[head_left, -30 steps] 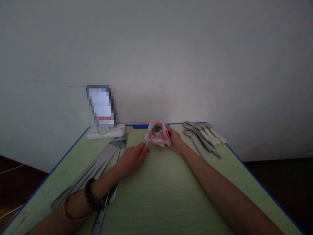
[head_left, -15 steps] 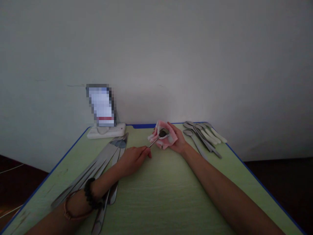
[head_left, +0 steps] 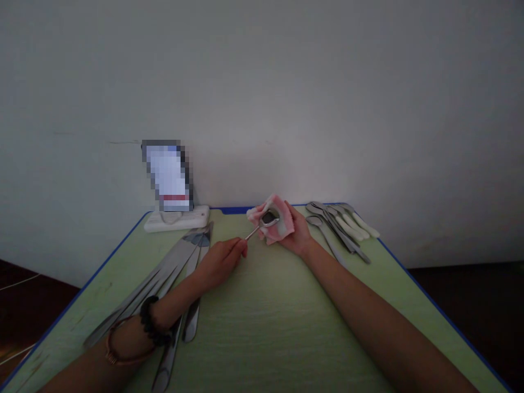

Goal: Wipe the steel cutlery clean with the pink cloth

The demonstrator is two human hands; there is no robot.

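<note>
My left hand (head_left: 221, 263) is closed round the handle of a metal spoon (head_left: 269, 219), whose bowl points away to the upper right. Behind the bowl, a pink and white cloth (head_left: 285, 212) lies open in my right hand (head_left: 298, 234). The fingers of that hand are bent behind the cloth and mostly hidden by it. The spoon's bowl rests against or just in front of the cloth; I cannot tell if they touch. Both hands are over the far middle of the green table (head_left: 262, 327).
Several long metal utensils (head_left: 164, 278) lie fanned out under my left forearm. Several spoons and forks (head_left: 335, 226), some with pale handles, lie at the far right. At the far left, a phone (head_left: 170, 174) with a blurred screen stands on a white base (head_left: 192, 218). A wall (head_left: 262, 98) rises behind the table.
The cloth and my right hand first shifted right, the cloth curling round the spoon's bowl; now the cloth is spread wider again. The spoon has moved slightly right overall, still in my left hand.
</note>
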